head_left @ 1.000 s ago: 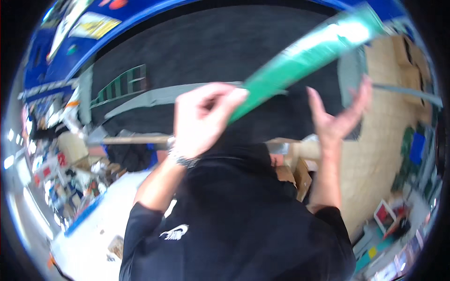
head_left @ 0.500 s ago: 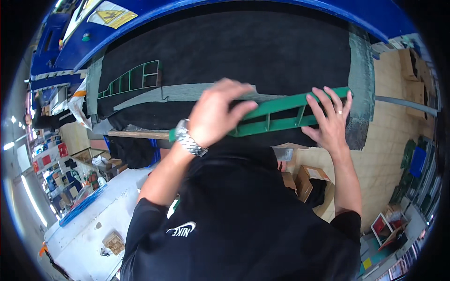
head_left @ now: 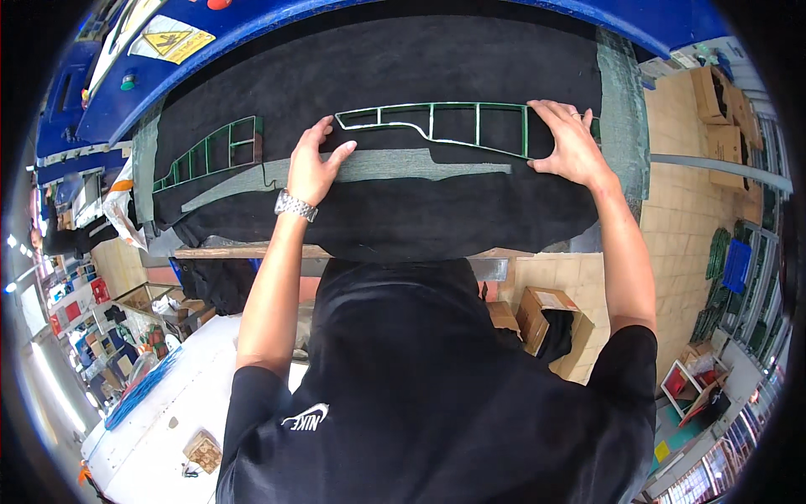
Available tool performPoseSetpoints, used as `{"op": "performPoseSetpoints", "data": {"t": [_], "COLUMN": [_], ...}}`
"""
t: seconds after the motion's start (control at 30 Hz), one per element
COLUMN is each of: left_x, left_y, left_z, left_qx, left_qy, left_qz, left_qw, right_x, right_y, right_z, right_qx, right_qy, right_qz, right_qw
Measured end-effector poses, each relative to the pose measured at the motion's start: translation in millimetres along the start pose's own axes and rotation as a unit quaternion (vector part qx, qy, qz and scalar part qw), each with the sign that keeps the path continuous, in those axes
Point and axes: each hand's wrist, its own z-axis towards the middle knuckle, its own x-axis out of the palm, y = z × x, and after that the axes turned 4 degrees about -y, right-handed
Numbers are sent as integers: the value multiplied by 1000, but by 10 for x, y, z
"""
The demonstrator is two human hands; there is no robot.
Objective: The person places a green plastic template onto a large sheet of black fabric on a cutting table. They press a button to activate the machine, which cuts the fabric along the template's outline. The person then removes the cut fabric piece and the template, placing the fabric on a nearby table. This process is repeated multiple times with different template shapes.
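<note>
A long green cutting die (head_left: 431, 123) with thin crossbars lies on the black sheet material (head_left: 378, 67). Its wide right end is between the thumb and fingers of my right hand (head_left: 571, 144). My left hand (head_left: 314, 168) is beside the narrow left tip, thumb and fingers apart, holding nothing; whether a fingertip touches the die I cannot tell. Farther left rests a second, shorter green cutting die (head_left: 230, 147). Between the two dies and me, a long grey-green shape (head_left: 369, 165) shows in the black material, coloured like the board (head_left: 620, 126) at the side.
A blue machine beam (head_left: 269, 17) curves across the far side, with a yellow warning sticker (head_left: 168, 39) at its left. A metal bar (head_left: 722, 166) runs off to the right. Below the work edge stand an open cardboard box (head_left: 546, 300) and a white table (head_left: 143, 420) at lower left.
The long die has moved farther away and left, and has turned from standing tilted to lying flat. My left hand has drawn back leftward to its tip; my right hand stays on its right end.
</note>
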Motion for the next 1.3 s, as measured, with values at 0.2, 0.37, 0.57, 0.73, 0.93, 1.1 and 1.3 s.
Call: {"op": "performPoseSetpoints", "data": {"t": [0.2,0.37,0.57,0.73,0.93,1.1,1.3], "left_x": [312,367,468,447,509,515,539], "left_y": [299,337,375,350,200,242,240], "left_z": [53,25,14,-15,-9,-56,-8], "left_qx": [42,32,29,49,87,49,9], "left_qy": [-48,-75,-110,-121,-148,-137,-120], "left_qz": [96,95,96,106,136,130,130], "left_qw": [993,992,989,986,976,981,984], "right_x": [186,192,653,706,737,725,726], "right_y": [-58,-402,-843,-955,-1034,-993,-1004], "right_z": [-49,-557,-960,-968,-1008,-983,-991], "right_qx": [-55,66,151,118,121,122,121], "right_qy": [-32,-172,-242,-267,-274,-262,-265], "right_qz": [22,79,105,117,141,155,147], "right_qw": [998,980,953,949,944,945,945]}}
